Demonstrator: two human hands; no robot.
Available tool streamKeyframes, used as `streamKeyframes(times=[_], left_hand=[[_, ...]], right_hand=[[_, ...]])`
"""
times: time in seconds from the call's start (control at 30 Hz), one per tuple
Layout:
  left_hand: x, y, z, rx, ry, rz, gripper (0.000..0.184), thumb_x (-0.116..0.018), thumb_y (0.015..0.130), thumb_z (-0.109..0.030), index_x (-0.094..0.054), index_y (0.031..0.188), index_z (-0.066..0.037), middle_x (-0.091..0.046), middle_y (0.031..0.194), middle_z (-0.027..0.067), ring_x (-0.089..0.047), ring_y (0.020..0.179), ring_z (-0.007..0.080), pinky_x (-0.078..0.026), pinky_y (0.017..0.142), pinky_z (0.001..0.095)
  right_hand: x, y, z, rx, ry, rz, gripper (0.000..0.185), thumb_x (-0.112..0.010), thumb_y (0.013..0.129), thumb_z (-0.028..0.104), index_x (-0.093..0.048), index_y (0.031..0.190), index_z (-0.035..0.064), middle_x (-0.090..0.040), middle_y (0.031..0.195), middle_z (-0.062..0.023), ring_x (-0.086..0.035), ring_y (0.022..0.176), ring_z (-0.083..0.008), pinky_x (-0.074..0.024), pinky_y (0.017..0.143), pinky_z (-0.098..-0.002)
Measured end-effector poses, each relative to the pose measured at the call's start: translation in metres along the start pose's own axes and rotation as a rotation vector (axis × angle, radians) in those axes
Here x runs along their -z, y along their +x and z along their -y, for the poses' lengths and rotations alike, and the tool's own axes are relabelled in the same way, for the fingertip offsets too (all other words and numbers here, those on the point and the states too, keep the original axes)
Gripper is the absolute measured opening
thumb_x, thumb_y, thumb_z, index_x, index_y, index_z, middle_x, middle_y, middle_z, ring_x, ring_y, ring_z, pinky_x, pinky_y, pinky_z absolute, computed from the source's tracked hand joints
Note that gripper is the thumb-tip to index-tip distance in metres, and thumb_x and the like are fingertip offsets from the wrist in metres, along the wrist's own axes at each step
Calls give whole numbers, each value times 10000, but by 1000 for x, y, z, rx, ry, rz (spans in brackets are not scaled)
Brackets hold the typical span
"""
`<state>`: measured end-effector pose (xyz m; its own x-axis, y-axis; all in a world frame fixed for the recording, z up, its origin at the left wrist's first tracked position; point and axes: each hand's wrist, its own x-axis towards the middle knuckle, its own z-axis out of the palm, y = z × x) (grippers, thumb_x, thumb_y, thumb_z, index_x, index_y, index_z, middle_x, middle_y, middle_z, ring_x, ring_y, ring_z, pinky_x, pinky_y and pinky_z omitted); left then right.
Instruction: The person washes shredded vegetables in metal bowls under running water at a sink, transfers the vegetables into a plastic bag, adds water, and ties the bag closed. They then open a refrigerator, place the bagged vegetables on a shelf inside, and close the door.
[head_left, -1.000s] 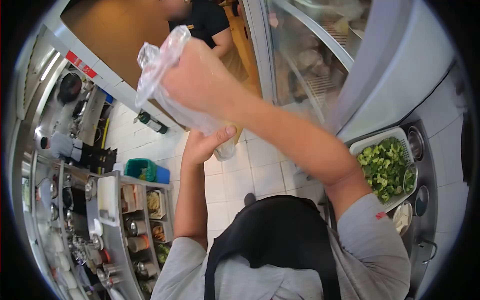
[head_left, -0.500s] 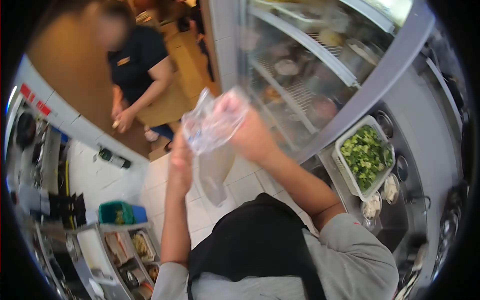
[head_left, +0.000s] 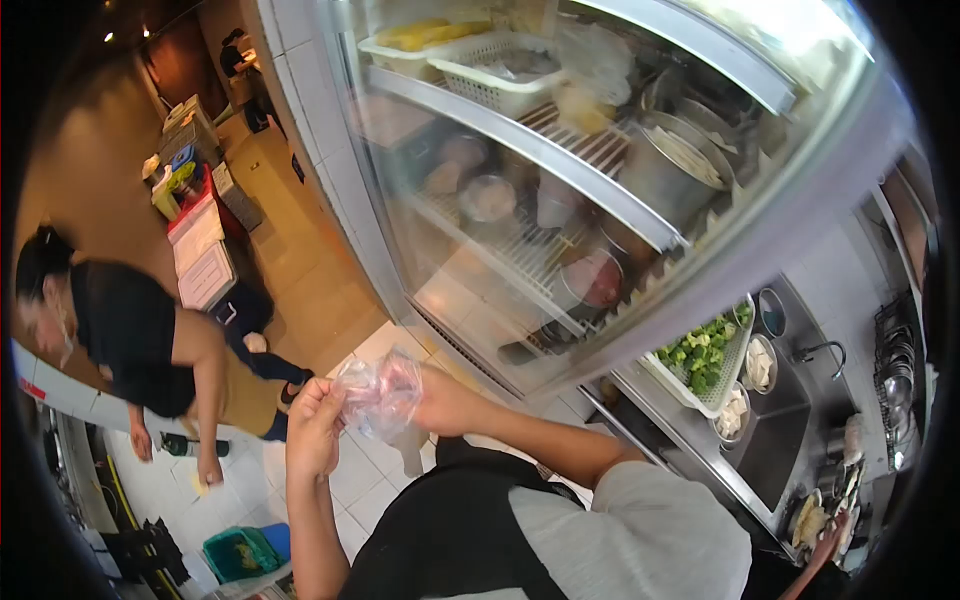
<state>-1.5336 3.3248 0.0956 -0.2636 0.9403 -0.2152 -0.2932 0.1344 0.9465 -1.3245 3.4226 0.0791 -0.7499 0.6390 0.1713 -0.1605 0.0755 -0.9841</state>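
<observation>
A crumpled clear plastic bag point(head_left: 375, 400) is between my two hands, low in front of the glass-doored fridge point(head_left: 520, 200). My left hand point(head_left: 316, 425) pinches the left edge of the bag, fingers closed. On the other side, my right hand point(head_left: 435, 398) is partly inside or behind the plastic; its fingers show pinkish through the film and look bent around it. The lower end of the bag hangs down beside my black apron point(head_left: 440, 500).
At the right are a white basket of broccoli point(head_left: 700, 358), two bowls of pale food point(head_left: 745, 395) and a sink point(head_left: 775, 450). A person in black point(head_left: 130, 330) bends at the left. A green-lined bin point(head_left: 240, 552) stands lower left. Another hand point(head_left: 828, 545) shows at lower right.
The view has turned toward the fridge. My hands have come down with the bag, and my left hand now pinches its edge. The person in black has bent over, farther left in view.
</observation>
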Motion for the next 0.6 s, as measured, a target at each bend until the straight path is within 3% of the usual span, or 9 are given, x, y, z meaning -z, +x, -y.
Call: streamKeyframes(times=[0.07,0.17,0.2,0.27,0.4,0.5,0.6], left_hand=[[-4,26,-7,25,0,16,101,-632,1034,-122,-544,1063,-80,-671,885,24,-623,757,97,-510,715,256],[-1,74,-11,89,-10,59,171,-599,1005,-37,-495,1127,-95,-688,939,71,-682,800,143,-578,747,292],[5,90,-11,99,-8,83,161,-583,1000,-23,-502,1119,-96,-685,943,70,-677,799,141,-576,745,290],[9,116,-14,149,-14,84,172,-551,967,9,-524,1090,-108,-643,920,33,-640,789,123,-555,720,273],[16,158,-31,224,-235,147,268,-614,881,38,-534,1089,-111,-541,902,-14,-545,792,87,-469,689,251],[4,173,-47,4,130,214,320,-652,844,56,-541,1089,-116,-523,912,-33,-527,836,61,-456,731,230],[14,201,-44,-135,390,231,290,-689,836,49,-576,1055,-104,-530,950,-53,-520,883,58,-451,769,236]], right_hand=[[8,7,-8,-68,83,-13,296,-739,921,190,-616,1143,37,-611,1198,-131,-579,1121,-247,-472,991,-394],[18,23,-27,54,-229,-125,421,-705,940,204,-603,1312,34,-512,1429,-200,-470,1349,-356,-388,1139,-448],[25,32,-36,48,-288,-102,523,-678,953,214,-555,1436,54,-425,1538,-229,-356,1448,-433,-311,1214,-480],[38,47,-46,9,-330,-151,470,-665,948,186,-572,1387,47,-464,1491,-227,-395,1416,-427,-339,1187,-483],[68,77,-48,-112,-351,-115,358,-628,930,122,-594,1276,35,-556,1361,-227,-494,1314,-426,-399,1119,-482],[82,100,-32,-191,-258,-137,280,-594,926,88,-600,1202,38,-613,1225,-220,-567,1210,-406,-436,1062,-466],[79,115,-90,-103,-68,-133,289,-511,988,17,-579,1267,51,-620,1258,-140,-552,1260,-236,-408,1117,-368]])
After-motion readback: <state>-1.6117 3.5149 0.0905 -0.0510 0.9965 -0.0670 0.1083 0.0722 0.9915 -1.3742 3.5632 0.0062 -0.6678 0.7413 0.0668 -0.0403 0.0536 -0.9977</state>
